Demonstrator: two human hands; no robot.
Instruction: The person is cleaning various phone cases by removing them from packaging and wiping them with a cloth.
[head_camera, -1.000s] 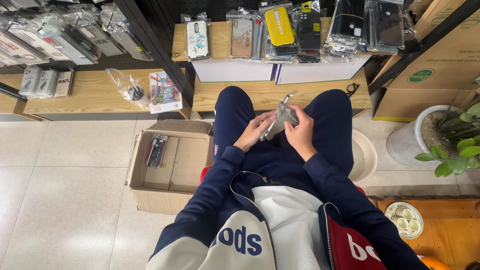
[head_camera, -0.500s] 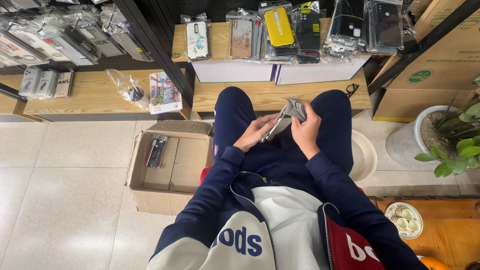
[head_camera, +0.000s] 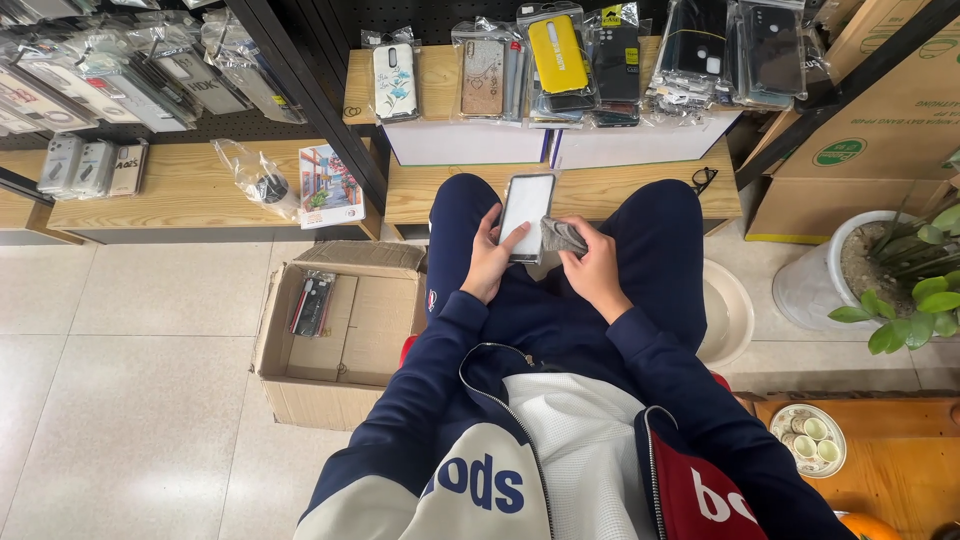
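A phone (head_camera: 526, 214) with a pale, blank face stands upright over the person's lap, between the two knees. The left hand (head_camera: 490, 262) grips it from the left side and below, fingers wrapped behind it and the thumb lying across the lower part of its face. The right hand (head_camera: 592, 268) sits just right of the phone, closed around a small grey cloth (head_camera: 562, 236) bunched at its fingertips; the cloth touches the phone's lower right edge.

Farther off, a low wooden bench (head_camera: 640, 190) carries two white boxes (head_camera: 560, 145) with packaged phone cases (head_camera: 556, 55) leaning on them. A pair of glasses (head_camera: 703, 179) lies at the bench's right end. On the floor to the left, near the person's left knee, stands an open cardboard box (head_camera: 340, 330) with a few packaged items (head_camera: 313, 302) inside. To the right stand a potted plant (head_camera: 900, 275) and, nearer, a small tray of cups (head_camera: 806, 437). On the left, a wooden shelf (head_camera: 170, 190) holds more packaged cases.
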